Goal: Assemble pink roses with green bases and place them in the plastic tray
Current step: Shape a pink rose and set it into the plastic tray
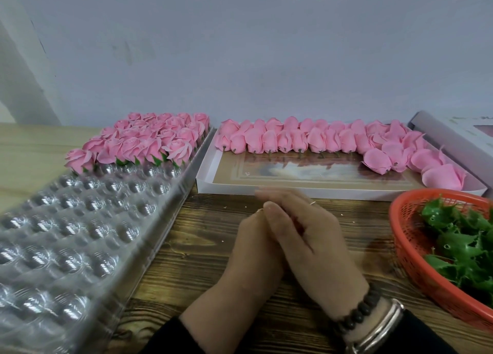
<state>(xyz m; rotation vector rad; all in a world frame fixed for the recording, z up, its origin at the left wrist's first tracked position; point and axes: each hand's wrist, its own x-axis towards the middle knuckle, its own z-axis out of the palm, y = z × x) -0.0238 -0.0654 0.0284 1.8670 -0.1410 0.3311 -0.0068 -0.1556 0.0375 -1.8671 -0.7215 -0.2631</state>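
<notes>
Far rows of the plastic tray [88, 233] are filled with finished pink roses [144, 140], most cups bare, while both hands, left hand [253, 249] and right hand [309, 244], sit pressed together holding nothing (loose rose heads [320, 140] and green bases [458, 244] wait untouched).

The left hand [256, 236] lies mostly hidden under the right hand [306, 236], and the fingertips of both smear into blur, so whether they hold anything cannot be told. The clear plastic dimpled tray [80, 233] runs off the left and bottom edges. The red mesh plastic basket [408, 247] of green leafy bases [464, 241] is cut by the right edge.
</notes>
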